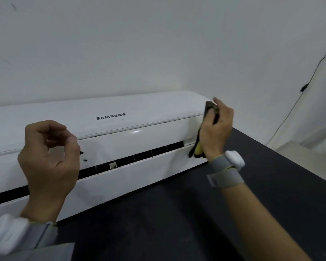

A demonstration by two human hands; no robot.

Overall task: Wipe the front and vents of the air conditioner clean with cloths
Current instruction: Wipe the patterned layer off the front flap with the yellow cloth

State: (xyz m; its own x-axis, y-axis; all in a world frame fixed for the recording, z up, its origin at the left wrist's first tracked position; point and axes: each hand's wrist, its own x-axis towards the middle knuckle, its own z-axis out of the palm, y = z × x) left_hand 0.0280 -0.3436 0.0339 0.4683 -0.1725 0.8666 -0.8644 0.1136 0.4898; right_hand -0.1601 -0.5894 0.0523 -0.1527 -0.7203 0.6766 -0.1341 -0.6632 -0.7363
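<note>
Gleaming white air conditioner (139, 146), dark vent (143, 155)

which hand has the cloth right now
The right hand, at the air conditioner's right end, grips the dark and yellow cloth. The left hand is curled in front of the vent slot with no cloth in it.

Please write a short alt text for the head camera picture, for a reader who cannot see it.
A person's right hand holds a dark and yellow cloth at the right end of a white air conditioner that lies on a dark table. The left hand hovers before its front with curled fingers, holding nothing.
</note>
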